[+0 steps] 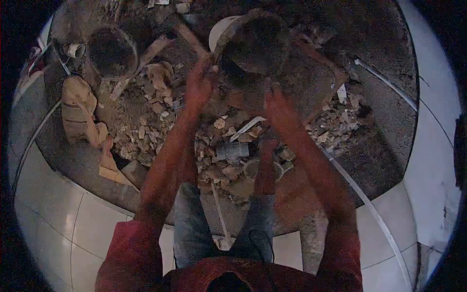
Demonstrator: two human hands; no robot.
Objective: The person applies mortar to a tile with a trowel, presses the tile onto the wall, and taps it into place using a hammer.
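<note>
A dark, dirt-coated bucket (258, 46) is in front of me, its round mouth tilted toward me. My left hand (200, 80) is at its left edge, fingers closed around the rim as far as the blur shows. On the near right side of the rim, my right hand (276, 100) is closed on the same bucket. A pale rounded object (223, 33) shows partly behind it. Below my hands lies a heap of broken rubble (214, 170), with a grey pipe piece (232, 151) and a white strip (248, 127) on it.
Another dark bucket (113, 52) stands at the left, near a torn brown sack (78, 104). A long pale strip (365, 199) runs along the right, and a metal bar (386, 83) lies farther back. White tiles (53, 209) border the dirt. A brown board (299, 194) lies by my leg.
</note>
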